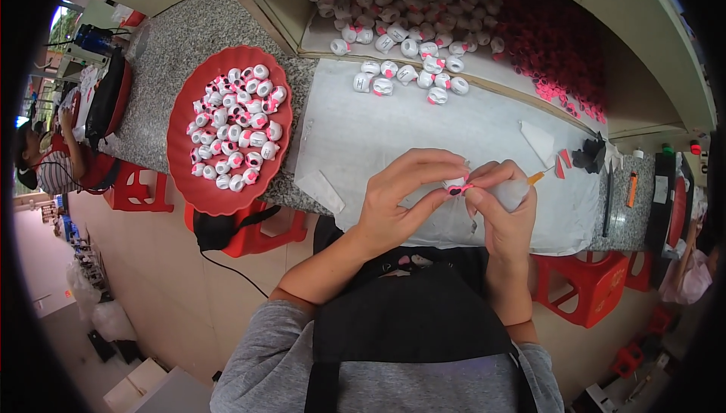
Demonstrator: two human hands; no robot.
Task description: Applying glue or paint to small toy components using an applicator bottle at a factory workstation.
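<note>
Grey sleeves and a black apron (412, 322) fill the bottom centre of the frame, forearms rising from there. Just above, at centre, the left hand (401, 197) curls its fingers around a small white-and-pink piece (456, 184), pinching it between thumb and fingertips. Right beside it, touching, the right hand (503, 205) grips a small squeeze bottle with an orange nozzle (529, 183) while its fingertips meet the same piece. Both hands hover over a white sheet (423, 129) on the speckled stone bench (170, 50). Left of centre, a red round tray (198, 186) sits heaped with white-and-pink pieces. Up at the top centre, a loose scatter of similar pieces (408, 54) spills along a shelf edge, and a mass of dark pink parts (552, 42) lies to the upper right. Red stools (586, 284) stand under the bench.
</note>
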